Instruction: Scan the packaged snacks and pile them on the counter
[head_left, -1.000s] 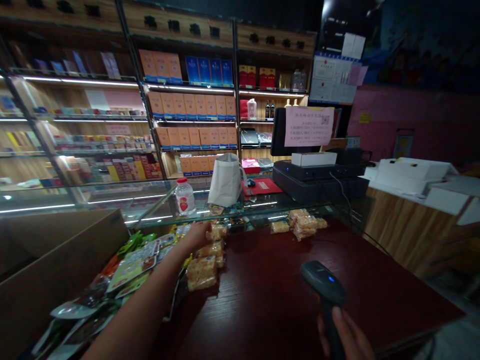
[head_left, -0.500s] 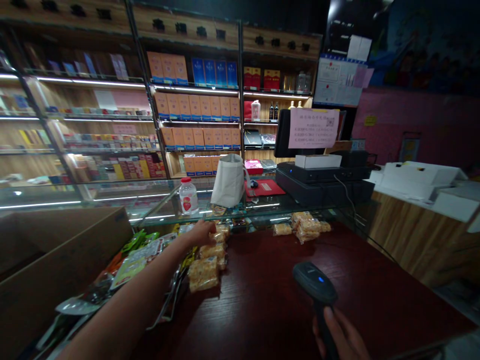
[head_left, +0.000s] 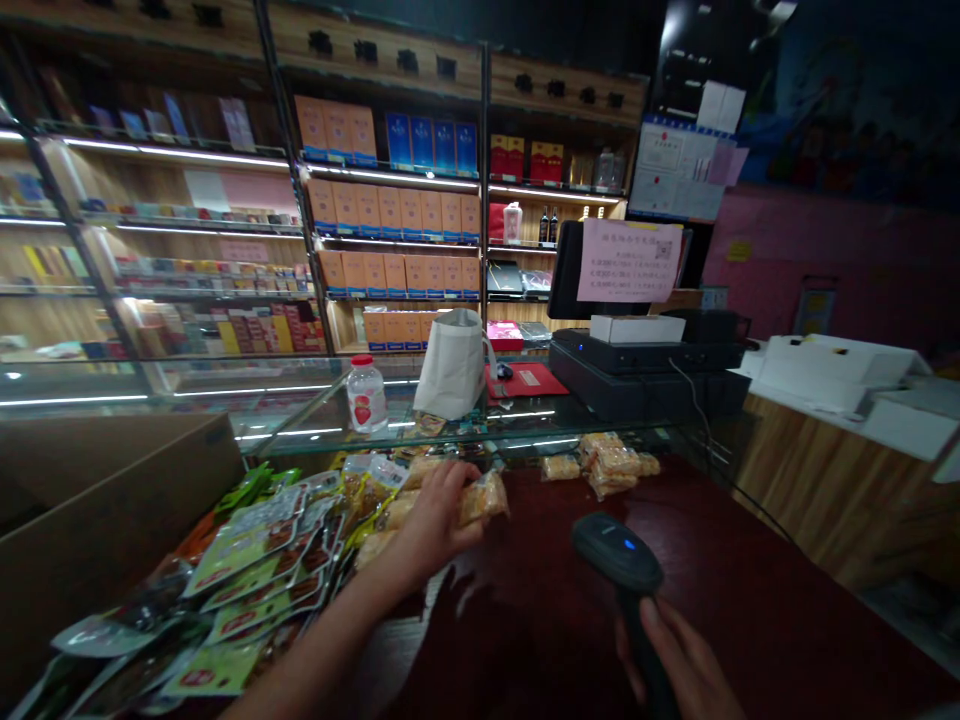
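My left hand (head_left: 439,515) is closed on a clear-wrapped golden snack packet (head_left: 487,497), just above the dark red table (head_left: 517,620). Similar wrapped packets (head_left: 373,548) lie beneath and beside that hand, partly covered by it. In my right hand (head_left: 686,655) is a black barcode scanner (head_left: 619,555) with a blue light on its head, gripped by the handle. Its head points away from me over the table. A pile of the same golden packets (head_left: 611,465) sits near the far table edge, with a single packet (head_left: 560,467) to its left.
Green-and-silver snack bags (head_left: 247,590) lie heaped on the left beside a cardboard box (head_left: 120,500). Behind the table, a glass counter (head_left: 517,432) carries a red-lidded bottle (head_left: 366,395), a white bag (head_left: 452,365) and a black cash register (head_left: 645,385). Stocked shelves line the back.
My left hand has come right and nearer from the row of packets, now with one packet in it. The scanner has shifted slightly left. More of the green-and-silver bags show.
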